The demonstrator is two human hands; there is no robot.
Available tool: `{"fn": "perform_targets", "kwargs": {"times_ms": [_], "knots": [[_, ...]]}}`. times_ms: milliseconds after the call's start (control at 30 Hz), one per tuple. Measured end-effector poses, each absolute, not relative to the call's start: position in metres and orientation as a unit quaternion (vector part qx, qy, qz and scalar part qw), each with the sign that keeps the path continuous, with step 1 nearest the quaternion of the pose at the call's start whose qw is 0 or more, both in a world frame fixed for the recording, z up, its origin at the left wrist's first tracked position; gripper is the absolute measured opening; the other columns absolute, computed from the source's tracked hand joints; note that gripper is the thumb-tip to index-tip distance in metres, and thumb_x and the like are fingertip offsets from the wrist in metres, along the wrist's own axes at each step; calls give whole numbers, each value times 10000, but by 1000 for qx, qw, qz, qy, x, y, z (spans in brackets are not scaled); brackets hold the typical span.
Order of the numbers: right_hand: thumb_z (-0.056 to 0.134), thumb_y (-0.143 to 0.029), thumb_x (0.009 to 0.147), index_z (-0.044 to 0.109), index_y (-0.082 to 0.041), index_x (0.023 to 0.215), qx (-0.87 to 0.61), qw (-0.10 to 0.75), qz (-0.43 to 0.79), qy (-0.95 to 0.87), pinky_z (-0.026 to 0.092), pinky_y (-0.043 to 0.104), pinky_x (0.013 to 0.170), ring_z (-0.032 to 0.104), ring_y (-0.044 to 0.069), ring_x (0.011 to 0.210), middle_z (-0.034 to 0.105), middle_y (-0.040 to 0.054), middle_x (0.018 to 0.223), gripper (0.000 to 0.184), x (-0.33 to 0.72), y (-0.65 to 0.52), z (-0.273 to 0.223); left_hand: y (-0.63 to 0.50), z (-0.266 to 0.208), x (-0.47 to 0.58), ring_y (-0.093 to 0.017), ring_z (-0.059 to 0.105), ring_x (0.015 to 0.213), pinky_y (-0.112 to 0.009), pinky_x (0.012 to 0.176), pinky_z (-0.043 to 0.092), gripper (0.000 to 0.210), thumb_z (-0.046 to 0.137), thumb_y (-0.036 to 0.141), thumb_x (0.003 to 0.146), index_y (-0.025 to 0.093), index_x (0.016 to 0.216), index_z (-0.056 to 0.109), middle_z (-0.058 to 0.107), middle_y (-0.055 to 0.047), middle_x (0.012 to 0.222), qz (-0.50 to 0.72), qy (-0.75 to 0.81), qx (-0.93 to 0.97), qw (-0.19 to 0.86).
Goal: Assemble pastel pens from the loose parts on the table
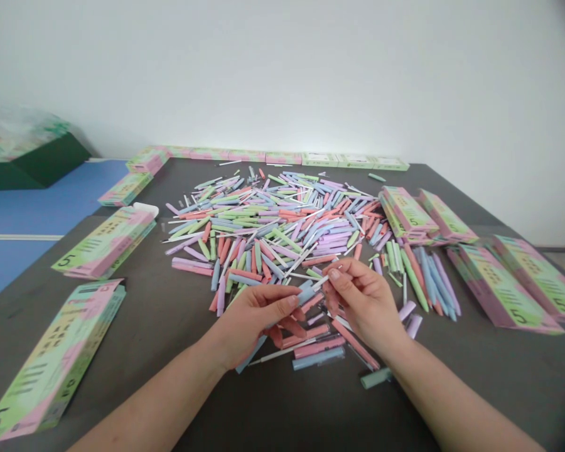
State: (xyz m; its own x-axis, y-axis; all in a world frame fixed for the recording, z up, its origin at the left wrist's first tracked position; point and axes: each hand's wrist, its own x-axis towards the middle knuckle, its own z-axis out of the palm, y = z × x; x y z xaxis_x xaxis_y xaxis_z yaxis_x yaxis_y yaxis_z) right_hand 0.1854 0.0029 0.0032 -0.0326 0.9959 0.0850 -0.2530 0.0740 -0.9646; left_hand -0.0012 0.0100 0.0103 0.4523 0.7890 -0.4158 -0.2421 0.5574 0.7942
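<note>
Between finger and thumb, my left hand (263,317) pinches a light blue pen barrel (306,294). My right hand (365,304) pinches a thin white pen refill (320,284), whose lower end meets the barrel's open end; how deep it sits inside I cannot tell. Both hands hover over the near edge of a big heap of loose pen parts (268,220) in blue, green, purple and red. Below them lie a blue pen part (318,358), a pink one (319,346) and a green one (375,378). My fingers partly hide the parts underneath.
Pens (435,282) lie side by side right of the heap. Printed cartons stand at the right (508,289) and left (51,361), with an open-flapped carton (106,242) beyond. More cartons (245,156) line the back edge. A dark green box (32,163) stands on the blue table (23,210).
</note>
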Motion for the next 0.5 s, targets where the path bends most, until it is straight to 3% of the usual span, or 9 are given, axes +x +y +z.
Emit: {"fn": "perform_targets", "kwargs": {"times_ms": [267,367,500], "knots": [[523,-441,920,603,-172,922,-412,544,557,-473,408,214,434,506,81,469,582,-17,701,281,183,5,3,14,11,-6,-136,676,575,-167,476,497,265,874,296,621,164,831,780,731,-46,661,370,423,331,758],[520,-337,918,642,-167,914,-491,486,436,-576,387,212,487,487,89,509,558,-27,646,210,190,11,1,16,11,-8,-119,648,578,-202,550,540,264,878,277,615,190,848,787,732,-34,674,388,429,322,750],[500,-201,876,720,-177,954,-597,339,232,-689,377,225,562,508,109,544,587,-25,608,235,216,24,9,17,14,-8,-124,644,622,-201,578,544,268,892,278,586,191,817,786,720,-28,676,426,423,333,727]]}}
